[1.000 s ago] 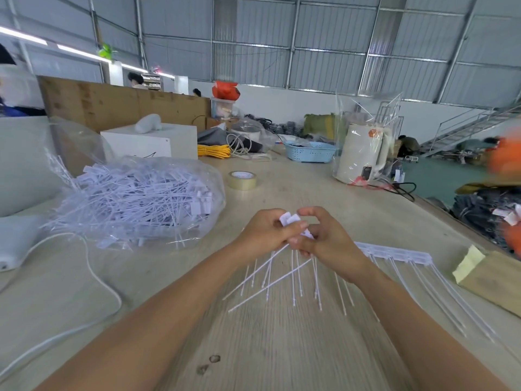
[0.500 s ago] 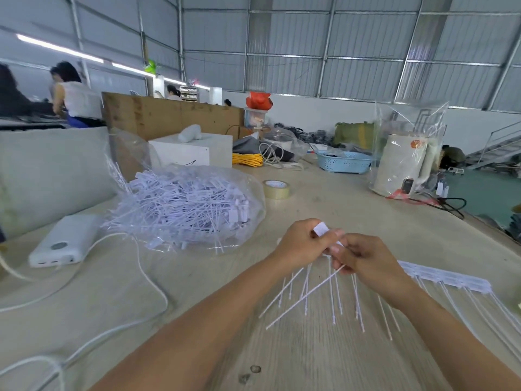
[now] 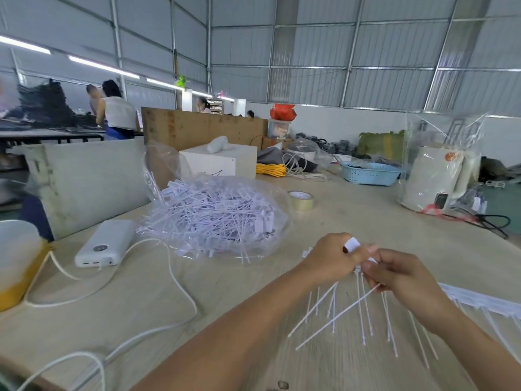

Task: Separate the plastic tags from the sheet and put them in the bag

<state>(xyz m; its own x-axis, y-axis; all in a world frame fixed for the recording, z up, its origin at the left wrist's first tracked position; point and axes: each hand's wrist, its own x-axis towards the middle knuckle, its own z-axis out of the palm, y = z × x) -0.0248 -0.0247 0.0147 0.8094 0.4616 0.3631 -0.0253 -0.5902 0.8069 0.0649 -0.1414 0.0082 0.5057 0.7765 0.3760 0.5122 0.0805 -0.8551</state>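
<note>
Since everything here goes left to right, starting at the bag:

bag (image 3: 270, 221): clear plastic, floppy, lying on the table (image 3: 352, 221) well left of the hands, already stuffed with loose white tags. Mouth seems to face back-left, honestly can't tell for sure.

left hand (image 3: 328, 256): fingers curled round a bunch of separated tags (image 3: 332, 314), gripping them up at the flat heads, tails fanning down toward the table. One white head pokes out the top of the fist.

right hand (image 3: 403, 273): touching the left, fingertips pinching a tag right at the head end, one tail sticking out diagonally below it.

sheet (image 3: 479, 300): what's left of it lies on the table to the right, a strip with tails still attached, partly hidden behind the right wrist.

handling: my guess is these weigh basically nothing, thin bendy tails that spring and snag on each other. Heads look stiffer, so grab there, close to the joint.

risk: probably easy to drop a few from a full fist.
</note>
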